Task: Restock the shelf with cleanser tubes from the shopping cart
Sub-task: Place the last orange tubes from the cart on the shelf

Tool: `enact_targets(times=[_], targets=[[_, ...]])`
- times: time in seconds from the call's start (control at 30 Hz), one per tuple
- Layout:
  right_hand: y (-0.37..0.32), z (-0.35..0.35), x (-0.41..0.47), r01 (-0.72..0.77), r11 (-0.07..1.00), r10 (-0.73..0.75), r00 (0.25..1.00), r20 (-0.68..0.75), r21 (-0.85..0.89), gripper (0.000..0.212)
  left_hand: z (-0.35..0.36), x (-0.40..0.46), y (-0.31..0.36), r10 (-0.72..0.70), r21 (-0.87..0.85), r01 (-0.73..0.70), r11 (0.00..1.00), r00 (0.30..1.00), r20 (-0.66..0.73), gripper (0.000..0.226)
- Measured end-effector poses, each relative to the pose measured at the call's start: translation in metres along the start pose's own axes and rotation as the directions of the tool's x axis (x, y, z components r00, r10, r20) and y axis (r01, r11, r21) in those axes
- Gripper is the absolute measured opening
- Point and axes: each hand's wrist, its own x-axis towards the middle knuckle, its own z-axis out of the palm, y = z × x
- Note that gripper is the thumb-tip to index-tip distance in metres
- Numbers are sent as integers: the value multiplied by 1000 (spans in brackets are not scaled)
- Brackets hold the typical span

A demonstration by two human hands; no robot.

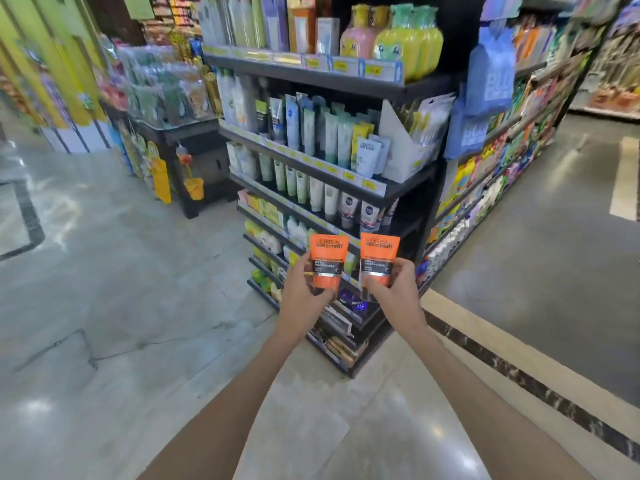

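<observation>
Orange L'Oréal Men Expert cleanser tubes are gripped upright, 1 by the left hand (304,289) (left tube (328,259)), 1 by the right hand (391,289) (right tube (378,258)), before the black shelf (398,192); tube caps are hidden by fingers.

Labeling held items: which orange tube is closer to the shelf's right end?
The orange tube in the right hand, at. The other orange tube, held by the left hand, sits further left.
</observation>
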Motion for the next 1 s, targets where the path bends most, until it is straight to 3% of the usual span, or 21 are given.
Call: enact_targets(times=[0.27,0.53,0.77,1.0], targets=[[-19,16,106,18,1000,-19,992,-122,-5,63,15,134,-5,57,-48,-53,997,995,86,76],[-45,28,197,34,999,-38,925,-378,-16,55,42,252,-13,202,-158,-165,974,944,261,70],[-74,29,252,-7,998,-33,825,-564,-69,49,44,309,-16,254,-272,-152,950,883,395,71],[-55,23,307,-98,987,3,797,-604,-125,53,52,334,-29,261,-279,-142,950,850,458,77]])
